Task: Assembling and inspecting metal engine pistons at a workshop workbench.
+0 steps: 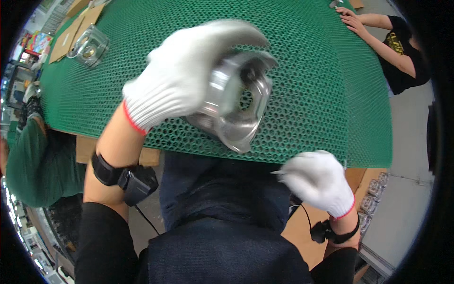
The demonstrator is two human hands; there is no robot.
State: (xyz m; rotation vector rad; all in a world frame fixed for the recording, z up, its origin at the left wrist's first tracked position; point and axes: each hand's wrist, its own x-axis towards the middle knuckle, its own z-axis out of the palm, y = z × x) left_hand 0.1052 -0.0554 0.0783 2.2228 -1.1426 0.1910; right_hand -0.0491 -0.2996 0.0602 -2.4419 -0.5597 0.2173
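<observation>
A shiny metal casting (236, 111), hollow with curved walls and a round hole, sits tilted on the green mat near its front edge. My left hand (182, 68), in a white knit glove, is closed around its left side, with the outstretched top digit reaching over it; that hand is a little blurred. Just off the mat's front edge, to the right of the casting, my gloved right hand (314, 180) is curled closed. A thin, pale pointed tip (278, 174) sticks out of its left side; the rest is hidden in the glove.
A similar casting (90, 47) stands at the far left beside flat cardboard (75, 33). The green honeycomb mat (307, 71) covers the table. A co-worker's hands (352, 21) rest at its far right edge; another person (28, 156) is at left. Several castings (371, 201) lie low at right.
</observation>
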